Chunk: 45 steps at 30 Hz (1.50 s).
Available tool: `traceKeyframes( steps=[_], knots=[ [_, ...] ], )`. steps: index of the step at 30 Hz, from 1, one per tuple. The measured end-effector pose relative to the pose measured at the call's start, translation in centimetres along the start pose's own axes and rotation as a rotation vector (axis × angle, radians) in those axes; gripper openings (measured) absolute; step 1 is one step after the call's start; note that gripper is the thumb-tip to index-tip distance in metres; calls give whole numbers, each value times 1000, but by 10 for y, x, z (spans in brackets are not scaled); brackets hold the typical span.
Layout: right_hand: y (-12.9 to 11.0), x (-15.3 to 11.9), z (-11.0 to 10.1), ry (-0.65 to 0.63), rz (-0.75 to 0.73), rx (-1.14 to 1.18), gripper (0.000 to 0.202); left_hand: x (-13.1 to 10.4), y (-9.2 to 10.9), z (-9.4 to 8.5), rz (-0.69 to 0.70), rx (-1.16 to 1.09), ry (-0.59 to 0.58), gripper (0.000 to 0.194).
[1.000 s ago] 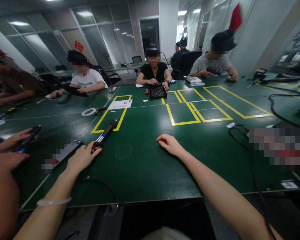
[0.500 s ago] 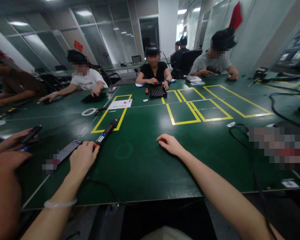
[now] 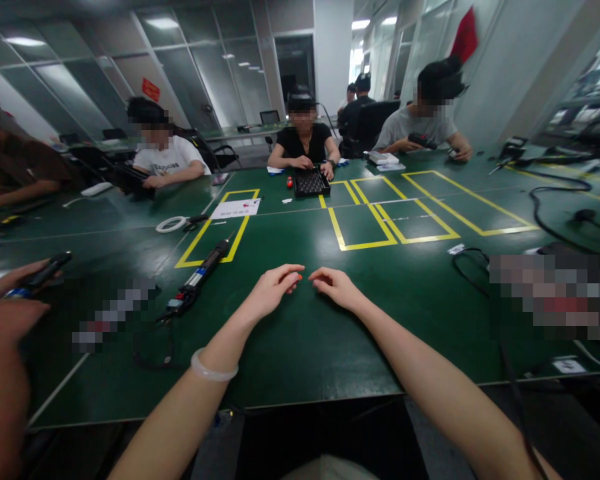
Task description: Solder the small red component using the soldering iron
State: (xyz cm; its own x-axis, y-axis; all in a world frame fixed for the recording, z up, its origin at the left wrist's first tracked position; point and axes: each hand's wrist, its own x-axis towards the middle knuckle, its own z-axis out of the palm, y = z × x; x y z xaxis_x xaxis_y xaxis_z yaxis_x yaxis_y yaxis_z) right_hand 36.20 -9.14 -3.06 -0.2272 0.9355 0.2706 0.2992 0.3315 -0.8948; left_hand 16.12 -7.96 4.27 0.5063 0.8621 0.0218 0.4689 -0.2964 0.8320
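My left hand [image 3: 276,288] is at the middle of the green table [image 3: 330,357], its fingers bent together and a small orange-red spot showing at the fingertips; I cannot make out what it is. Just to its right, my right hand [image 3: 339,287] has its fingers curled in towards the thumb, and whatever they may hold is hidden. A narrow gap separates the two sets of fingertips. Left of my hands, a black electric screwdriver [image 3: 197,277] with a blue band and a cord lies on the table, touched by neither hand.
At the left edge, another person's hand [image 3: 13,283] holds a dark tool [image 3: 50,268]. A blurred flat object [image 3: 113,317] lies nearby. Yellow tape outlines [image 3: 365,245] and a white sheet [image 3: 236,209] are ahead. Black cables [image 3: 463,277] run at the right. Several people sit around the table.
My left hand has left the screwdriver and moved right, beside my right hand. The screwdriver stays lying on the table. My right hand has barely moved. A person opposite has lifted a dark object.
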Motion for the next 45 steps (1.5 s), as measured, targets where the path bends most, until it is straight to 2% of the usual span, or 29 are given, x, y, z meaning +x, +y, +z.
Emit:
traceKeyframes(
  steps=[4,7,10,18,23,29,33,38,45],
  knots=[
    [0,2,1,-61,56,319,18,14,-9,23,-61,-243,3,51],
    [-1,2,4,-97,30,398,20,14,-23,31,-106,-350,-17,55],
    [-4,1,6,-120,-1,408,22,11,-31,33,-91,-381,-37,58],
    [-2,1,6,-108,68,424,30,10,-38,36,-23,-352,-13,54],
    [4,4,4,-30,115,416,34,5,-36,35,96,-183,66,42],
    [2,4,1,-31,120,387,38,0,-28,35,216,23,106,33],
    [1,4,2,-42,120,363,35,0,-28,34,217,60,113,25],
    [3,5,3,3,101,406,31,1,-29,32,182,37,130,24],
    [5,4,5,-4,-27,380,29,3,-35,34,177,-21,132,22]
  ],
)
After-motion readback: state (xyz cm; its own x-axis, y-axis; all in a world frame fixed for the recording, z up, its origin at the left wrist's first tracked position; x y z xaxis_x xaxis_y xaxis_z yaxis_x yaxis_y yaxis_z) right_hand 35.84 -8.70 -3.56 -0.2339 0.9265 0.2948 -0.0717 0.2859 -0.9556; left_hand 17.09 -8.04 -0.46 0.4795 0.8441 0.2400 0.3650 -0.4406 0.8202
